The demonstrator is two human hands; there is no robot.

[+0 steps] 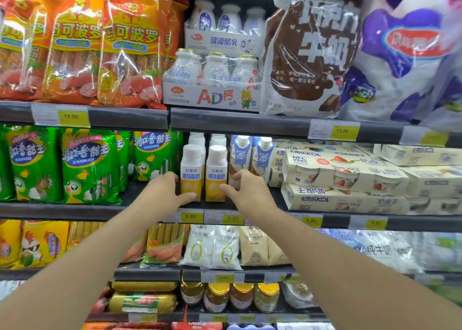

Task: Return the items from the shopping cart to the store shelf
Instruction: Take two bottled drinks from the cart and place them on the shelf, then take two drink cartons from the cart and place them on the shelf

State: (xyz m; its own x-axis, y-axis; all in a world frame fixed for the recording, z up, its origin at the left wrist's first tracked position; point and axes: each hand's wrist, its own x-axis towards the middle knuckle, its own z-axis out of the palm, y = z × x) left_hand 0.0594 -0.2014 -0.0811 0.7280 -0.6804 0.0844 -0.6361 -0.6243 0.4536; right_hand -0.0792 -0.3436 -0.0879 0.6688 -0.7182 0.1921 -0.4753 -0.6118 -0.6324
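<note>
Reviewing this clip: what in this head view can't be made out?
- Shopping cart: out of frame, so what remains in it is unknown.
- Left hand and right hand flank two yellow yogurt bottles; whether the fingertips touch them is unclear.
- Purple-and-white bag, top right: label is motion-blurred.
- Price tags: small print is too small.

quick count: 4 yellow yogurt bottles (203, 173), two front, two behind. 2 blue-white cartons (251, 158) beside them. 3 orange sausage bags (100, 46) fully showing up top, more cut off at edge. 4 jars (228, 297) on bottom shelf. 2 hands (207, 192) in shot.
</note>
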